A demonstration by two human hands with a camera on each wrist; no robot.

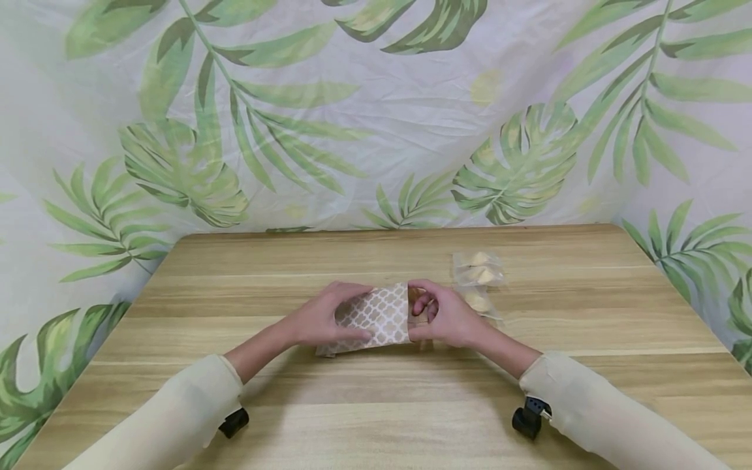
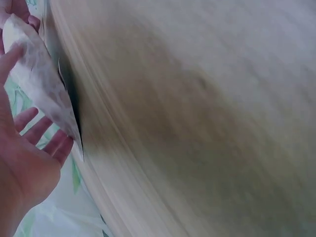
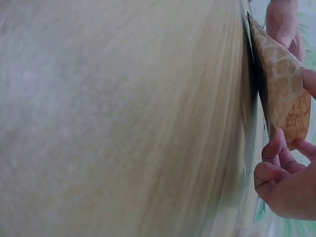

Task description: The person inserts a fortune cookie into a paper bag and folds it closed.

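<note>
A paper bag [image 1: 384, 314] with a white lattice pattern on tan lies on its side between the hands, over the middle of the table. Its bottom end points left. My left hand [image 1: 317, 318] grips it from the left, with the thumb along the near edge and fingers at the far edge. At the right end, my right hand [image 1: 455, 318] holds the bag's mouth by its edges, with thumb and index finger apart and the other fingers curled. The mouth gapes in the right wrist view, showing the brown inside [image 3: 297, 116]. The bag bulges in the left wrist view.
Clear packets [image 1: 478, 269] with pale yellow, folded cookie-like pieces lie just beyond the right hand; another packet [image 1: 478, 301] is partly behind it. The wooden table [image 1: 376, 418] ends at a leaf-print cloth [image 1: 411, 130]. Dark wrist cameras [image 1: 527, 421] hang beneath both sleeves.
</note>
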